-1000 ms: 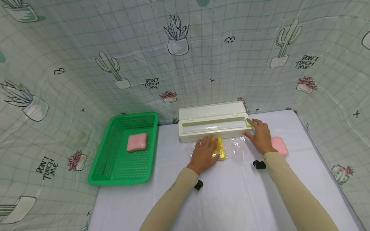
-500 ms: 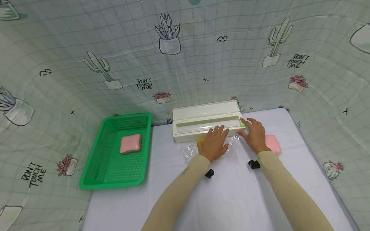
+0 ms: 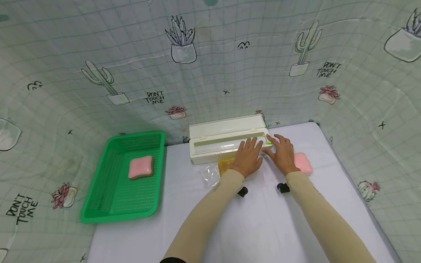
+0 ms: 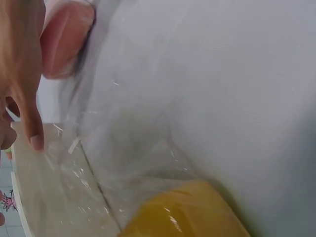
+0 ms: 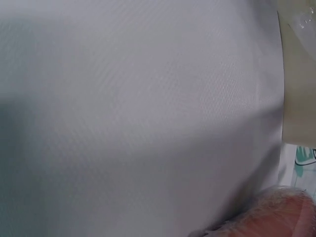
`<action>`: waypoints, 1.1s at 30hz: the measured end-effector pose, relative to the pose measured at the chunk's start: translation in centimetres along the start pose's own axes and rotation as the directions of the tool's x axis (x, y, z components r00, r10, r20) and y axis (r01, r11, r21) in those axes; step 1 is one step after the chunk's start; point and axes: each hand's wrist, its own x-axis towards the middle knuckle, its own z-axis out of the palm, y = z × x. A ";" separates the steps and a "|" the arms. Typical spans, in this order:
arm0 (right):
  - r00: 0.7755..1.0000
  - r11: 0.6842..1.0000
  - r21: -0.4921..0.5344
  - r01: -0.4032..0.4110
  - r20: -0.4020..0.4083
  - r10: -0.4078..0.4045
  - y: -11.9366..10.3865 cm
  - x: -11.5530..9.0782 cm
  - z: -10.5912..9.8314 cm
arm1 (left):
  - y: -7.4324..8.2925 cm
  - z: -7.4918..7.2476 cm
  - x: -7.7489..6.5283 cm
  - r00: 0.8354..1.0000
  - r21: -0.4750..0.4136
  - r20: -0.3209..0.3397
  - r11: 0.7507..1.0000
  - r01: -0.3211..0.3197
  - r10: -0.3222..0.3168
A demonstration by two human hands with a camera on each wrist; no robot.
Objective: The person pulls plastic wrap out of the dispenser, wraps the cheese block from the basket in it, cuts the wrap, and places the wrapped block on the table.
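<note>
The only words you can really read are DON'T TOUCH ME, in black hand-drawn capitals stacked over three lines on the patterned backdrop [image 3: 138,54], and you get them three times. One slogan [image 3: 154,97] sits on the far side, left of the middle. A second slogan [image 3: 329,69] is over at far right. The third slogan [image 3: 22,208] is on the left, nearer you, running at a slant. You've also got little black x marks [image 3: 226,92] dotted around that backdrop. Your left sleeve [image 3: 200,219] has a tiny dark mark [image 3: 216,187], too small to make out.
</note>
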 end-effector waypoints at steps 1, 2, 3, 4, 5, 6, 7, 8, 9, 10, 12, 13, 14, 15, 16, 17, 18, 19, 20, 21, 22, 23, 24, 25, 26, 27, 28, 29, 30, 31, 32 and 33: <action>1.000 1.000 -0.005 0.000 0.000 0.000 0.0 0.0 0.0 | 0.2 0.0 0.3 1.000 -0.003 -0.004 1.000 0.003 -0.003; 1.000 1.000 -0.011 -0.001 0.000 0.001 0.0 0.0 0.0 | 0.3 -0.1 0.6 1.000 -0.008 -0.008 1.000 0.006 -0.006; 1.000 1.000 -0.019 0.000 0.000 0.000 0.0 0.0 -0.1 | 0.5 -0.1 0.8 1.000 -0.016 -0.008 1.000 0.010 -0.010; 1.000 1.000 -0.029 0.002 0.000 -0.002 0.0 -0.1 -0.1 | 0.6 -0.1 1.0 1.000 -0.023 -0.004 1.000 0.013 -0.013; 1.000 0.999 -0.039 0.003 0.000 -0.003 -0.1 -0.1 -0.1 | 0.7 -0.1 1.2 1.000 -0.027 -0.002 1.000 0.014 -0.014; 1.000 0.999 -0.053 0.005 0.001 -0.005 -0.2 -0.2 -0.1 | 0.9 -0.1 1.3 1.000 -0.032 0.001 0.999 0.016 -0.016; 1.000 0.998 -0.066 0.007 0.001 -0.007 -0.2 -0.2 -0.1 | 1.0 -0.1 1.5 1.000 -0.039 0.001 0.999 0.018 -0.018; 1.000 0.997 -0.083 0.011 0.000 -0.011 -0.3 -0.3 -0.1 | 1.1 0.0 1.7 1.000 -0.044 -0.001 0.999 0.019 -0.019; 1.000 0.995 -0.097 0.017 -0.004 -0.017 -0.3 -0.3 -0.2 | 1.3 0.0 1.9 1.000 -0.045 -0.002 0.999 0.019 -0.019; 1.000 0.994 -0.110 0.021 -0.003 -0.021 -0.3 -0.3 -0.2 | 1.4 0.0 2.0 1.000 -0.042 -0.006 0.999 0.020 -0.020; 1.000 0.991 -0.129 0.029 -0.001 -0.030 -0.3 -0.4 -0.3 | 1.6 0.1 2.4 1.000 -0.030 -0.014 0.999 0.021 -0.021; 0.999 0.990 -0.134 0.033 -0.003 -0.034 -0.3 -0.4 -0.3 | 1.7 0.1 2.6 1.000 -0.023 -0.017 1.000 0.021 -0.021; 0.999 0.990 -0.140 0.036 -0.002 -0.037 -0.3 -0.4 -0.3 | 1.8 0.1 2.7 1.000 -0.013 -0.018 1.000 0.020 -0.020; 0.999 0.990 -0.139 0.037 -0.002 -0.038 -0.3 -0.4 -0.3 | 1.9 0.1 2.9 1.000 -0.005 -0.017 1.000 0.019 -0.019; 0.999 0.990 -0.139 0.037 0.000 -0.037 -0.2 -0.4 -0.3 | 2.0 0.1 3.0 1.000 0.002 -0.014 1.000 0.017 -0.017; 0.999 0.990 -0.140 0.035 0.002 -0.035 -0.2 -0.4 -0.3 | 2.1 0.1 3.2 1.000 0.006 -0.010 1.000 0.016 -0.016; 0.999 0.989 -0.142 0.032 0.003 -0.032 -0.1 -0.3 -0.3 | 2.2 0.0 3.3 1.000 0.008 -0.010 1.000 0.015 -0.015; 1.000 0.989 -0.144 0.029 0.008 -0.029 -0.1 -0.3 -0.3 | 2.2 0.0 3.5 1.000 0.008 -0.009 1.000 0.014 -0.014; 1.000 0.989 -0.145 0.027 0.014 -0.025 -0.1 -0.3 -0.3 | 2.2 0.0 3.6 1.000 0.006 -0.011 1.000 0.016 -0.016; 1.000 0.989 -0.144 0.023 0.018 -0.021 -0.1 -0.3 -0.3 | 2.3 0.0 3.7 1.000 0.004 -0.016 1.000 0.019 -0.019; 1.000 0.990 -0.142 0.021 0.023 -0.018 -0.1 -0.3 -0.3 | 2.3 0.0 3.8 1.000 0.003 -0.021 1.000 0.022 -0.022; 1.000 0.990 -0.143 0.020 0.027 -0.016 -0.1 -0.3 -0.3 | 2.3 -0.1 3.9 0.999 0.002 -0.034 1.000 0.029 -0.029; 0.999 0.990 -0.143 0.021 0.027 -0.018 -0.1 -0.2 -0.3 | 2.3 -0.1 4.1 0.998 0.006 -0.048 0.999 0.035 -0.035; 0.999 0.989 -0.143 0.024 0.028 -0.020 -0.2 -0.2 -0.3 | 2.3 -0.1 4.2 0.997 0.007 -0.058 0.999 0.043 -0.042; 0.999 0.990 -0.140 0.026 0.026 -0.023 -0.2 -0.2 -0.4 | 2.3 -0.1 4.3 0.996 0.006 -0.072 0.999 0.051 -0.050; 0.999 0.990 -0.137 0.029 0.022 -0.026 -0.3 -0.2 -0.4 | 2.3 -0.1 4.5 0.995 0.007 -0.083 0.998 0.058 -0.057; 0.999 0.990 -0.136 0.031 0.019 -0.029 -0.3 -0.2 -0.4 | 2.3 -0.1 4.6 0.994 0.006 -0.094 0.998 0.063 -0.063; 0.999 0.990 -0.138 0.032 0.017 -0.030 -0.3 -0.2 -0.5 | 2.3 -0.2 4.7 0.992 0.003 -0.104 0.998 0.068 -0.067; 0.999 0.990 -0.139 0.031 0.016 -0.029 -0.3 -0.2 -0.5 | 2.3 -0.2 4.8 0.992 0.002 -0.107 0.998 0.069 -0.069; 1.000 0.990 -0.138 0.027 0.016 -0.025 -0.3 -0.2 -0.6 | 2.3 -0.2 5.0 0.992 -0.002 -0.109 0.998 0.070 -0.070; 1.000 0.990 -0.136 0.023 0.017 -0.021 -0.3 -0.3 -0.6 | 2.4 -0.2 5.1 0.991 -0.002 -0.112 0.998 0.069 -0.069; 1.000 0.991 -0.135 0.018 0.020 -0.015 -0.2 -0.3 -0.6 | 2.4 -0.2 5.2 0.991 0.000 -0.114 0.998 0.068 -0.068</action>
